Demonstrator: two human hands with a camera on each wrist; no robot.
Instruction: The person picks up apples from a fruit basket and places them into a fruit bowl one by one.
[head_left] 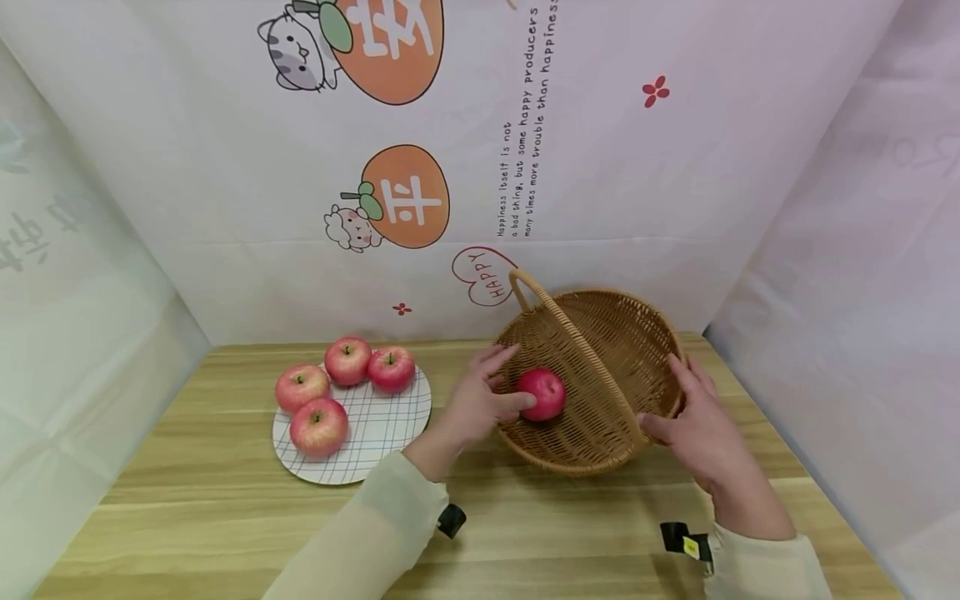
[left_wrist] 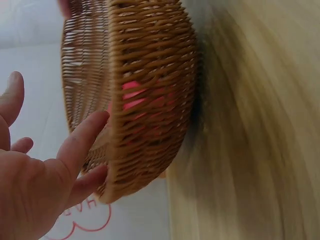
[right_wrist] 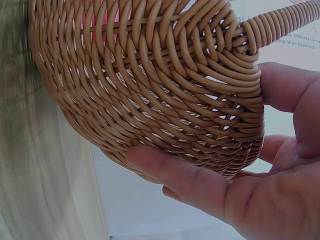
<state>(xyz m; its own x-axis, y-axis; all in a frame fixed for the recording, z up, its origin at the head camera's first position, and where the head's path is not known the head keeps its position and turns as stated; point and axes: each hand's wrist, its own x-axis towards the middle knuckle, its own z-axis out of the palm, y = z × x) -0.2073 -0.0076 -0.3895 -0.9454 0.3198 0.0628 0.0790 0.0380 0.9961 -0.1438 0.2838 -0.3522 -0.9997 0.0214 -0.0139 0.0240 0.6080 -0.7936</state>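
Note:
A round wicker basket (head_left: 630, 350) with an arched handle (head_left: 573, 333) stands at the back right of the table, and one red apple (head_left: 543, 394) lies inside it at the left. My left hand (head_left: 483, 404) reaches over the basket's left rim, fingers spread, the thumb overlapping the apple in the head view. In the left wrist view the fingers of that hand (left_wrist: 55, 165) are loose at the rim, while the apple (left_wrist: 142, 102) shows red through the weave. On the right side, my right hand (head_left: 705, 429) grips the basket wall between thumb and fingers, near the handle's base.
To the left, a round checked plate (head_left: 382, 425) bears several red-yellow apples (head_left: 318, 427). All of this rests on a wood-grain table (head_left: 225, 533). A printed white cloth (head_left: 600, 167) hangs behind, with more pale cloth (head_left: 847, 333) along both sides.

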